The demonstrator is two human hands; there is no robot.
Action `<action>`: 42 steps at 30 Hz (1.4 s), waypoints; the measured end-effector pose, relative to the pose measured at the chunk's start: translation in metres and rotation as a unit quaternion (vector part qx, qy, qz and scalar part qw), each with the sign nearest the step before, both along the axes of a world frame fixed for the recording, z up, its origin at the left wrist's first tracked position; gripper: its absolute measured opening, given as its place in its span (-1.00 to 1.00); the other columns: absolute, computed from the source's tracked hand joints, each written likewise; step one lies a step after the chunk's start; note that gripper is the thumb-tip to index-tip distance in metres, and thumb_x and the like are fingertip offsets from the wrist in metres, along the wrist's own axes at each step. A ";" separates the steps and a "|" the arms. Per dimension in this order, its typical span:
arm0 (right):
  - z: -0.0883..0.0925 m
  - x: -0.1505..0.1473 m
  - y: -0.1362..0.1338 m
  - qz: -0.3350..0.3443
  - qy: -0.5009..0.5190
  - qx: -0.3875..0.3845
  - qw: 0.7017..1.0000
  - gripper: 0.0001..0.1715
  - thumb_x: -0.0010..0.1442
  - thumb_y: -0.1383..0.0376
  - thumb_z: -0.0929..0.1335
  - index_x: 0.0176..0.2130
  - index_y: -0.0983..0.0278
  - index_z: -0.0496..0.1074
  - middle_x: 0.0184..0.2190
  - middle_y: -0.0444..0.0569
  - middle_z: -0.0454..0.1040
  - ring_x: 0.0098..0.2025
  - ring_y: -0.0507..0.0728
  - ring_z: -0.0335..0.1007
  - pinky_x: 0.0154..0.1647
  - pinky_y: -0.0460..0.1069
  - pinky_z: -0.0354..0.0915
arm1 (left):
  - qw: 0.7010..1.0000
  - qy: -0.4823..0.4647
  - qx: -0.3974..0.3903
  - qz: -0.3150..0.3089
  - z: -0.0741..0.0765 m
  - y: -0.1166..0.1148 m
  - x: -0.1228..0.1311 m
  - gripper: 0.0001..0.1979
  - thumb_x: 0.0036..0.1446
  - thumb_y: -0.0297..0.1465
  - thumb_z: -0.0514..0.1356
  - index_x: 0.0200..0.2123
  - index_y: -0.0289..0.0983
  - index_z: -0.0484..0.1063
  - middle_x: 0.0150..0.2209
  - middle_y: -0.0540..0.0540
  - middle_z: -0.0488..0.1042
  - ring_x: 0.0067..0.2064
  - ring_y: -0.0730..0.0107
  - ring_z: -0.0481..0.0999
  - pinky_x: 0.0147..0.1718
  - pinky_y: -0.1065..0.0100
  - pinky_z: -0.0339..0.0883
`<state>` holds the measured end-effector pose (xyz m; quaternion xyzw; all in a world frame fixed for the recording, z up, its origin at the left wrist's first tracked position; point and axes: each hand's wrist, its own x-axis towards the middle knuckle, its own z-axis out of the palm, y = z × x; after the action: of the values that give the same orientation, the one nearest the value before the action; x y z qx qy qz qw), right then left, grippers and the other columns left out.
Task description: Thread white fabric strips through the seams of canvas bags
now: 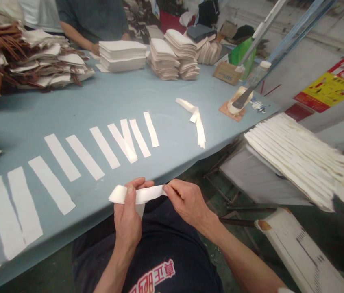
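Between my two hands is a white strip (149, 194), held above my lap by the table's front edge. My left hand (129, 215) is closed on it, thumb on top, with the strip's folded end sticking out to the left. More white material hangs down beneath that hand; I cannot tell if it is the same strip. The fingers of my right hand (187, 199) pinch the strip's right end. Ahead, several white strips (107, 147) lie in a slanting row across the blue-green table (172, 93). A few more strips (201, 130) lie in a loose bunch farther right.
Stacks of white sheets (123, 55) and brown-edged pieces (46, 61) stand along the far side, where another person's arm (80, 40) rests. Rightward are a glue-smeared dish with a brush (237, 101), a cardboard box (228, 73), a slanting pole and layered white sheets (300, 154).
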<state>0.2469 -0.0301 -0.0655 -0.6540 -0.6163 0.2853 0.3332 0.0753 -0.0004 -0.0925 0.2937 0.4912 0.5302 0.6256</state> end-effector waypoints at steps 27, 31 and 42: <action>0.005 -0.025 0.013 0.027 0.395 -0.047 0.917 -0.31 0.38 -0.24 0.37 -0.28 0.29 0.66 -0.63 -0.16 0.35 -0.58 0.04 0.27 -0.48 -0.04 0.26 | 0.986 -0.106 -0.097 -0.079 0.006 0.002 0.001 -0.52 -0.06 -0.07 0.53 -0.25 -0.32 0.58 -0.65 0.07 0.42 -0.54 0.43 0.43 -0.48 0.45 0.31; -0.008 -0.034 0.020 0.041 0.498 -0.074 0.863 -0.32 0.28 -0.27 0.48 -0.33 0.30 0.64 -0.58 -0.09 0.51 -0.56 0.03 0.41 -0.48 -0.07 0.39 | 0.971 -0.142 -0.146 -0.123 0.013 -0.003 -0.001 -0.48 -0.13 -0.03 0.57 -0.41 -0.29 0.46 -0.60 0.14 0.33 -0.62 0.63 0.12 -0.58 0.49 0.19; 0.020 -0.038 0.048 0.082 0.550 -0.130 0.821 -0.26 0.11 0.14 0.69 0.19 0.18 0.53 -0.24 -0.15 0.65 -0.35 -0.01 0.54 -0.25 -0.09 0.53 | 0.952 -0.197 -0.180 -0.150 0.024 -0.003 -0.012 -0.30 -0.23 0.14 0.61 -0.39 -0.22 0.35 -0.61 0.24 0.15 -0.59 0.65 -0.06 -0.60 0.52 0.10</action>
<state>0.2088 0.0180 -0.0459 -0.3730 -0.3396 0.7011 0.5041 0.0633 -0.0032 -0.0684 0.1363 0.3956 0.3806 0.8247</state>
